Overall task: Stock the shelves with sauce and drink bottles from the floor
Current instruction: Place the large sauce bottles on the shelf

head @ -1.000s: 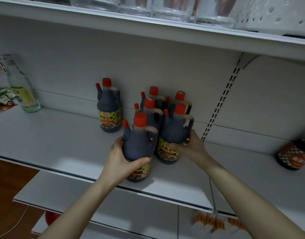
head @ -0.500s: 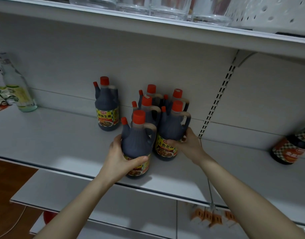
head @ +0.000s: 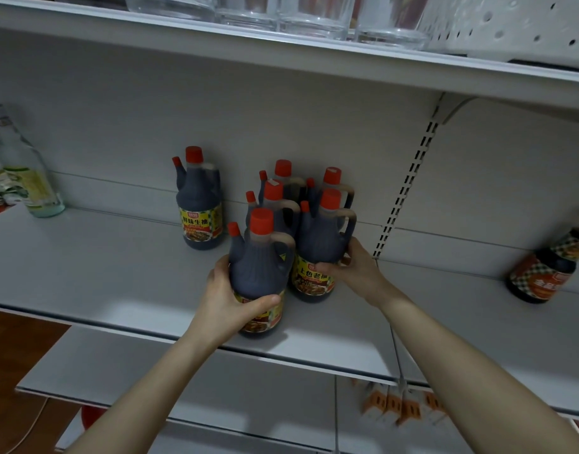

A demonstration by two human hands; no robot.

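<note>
Because these sauce bottles [head: 273, 191] look full of dark liquid in smooth, rigid plastic, each likely handles heavy and slick, best taken round the belly or by its loop handle. Well left of the slotted upright [head: 409, 188], the left hand [head: 229, 299] wraps the front bottle [head: 258, 267] standing on the shelf [head: 117, 273]; nearer the upright, the right hand [head: 353, 270] clasps the second bottle [head: 317, 244] low on its body.

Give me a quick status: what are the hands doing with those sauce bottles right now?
Left hand grips front sauce bottle, upright near shelf edge. Right hand holds the neighbouring bottle. Three more bottles crowd close behind.
</note>
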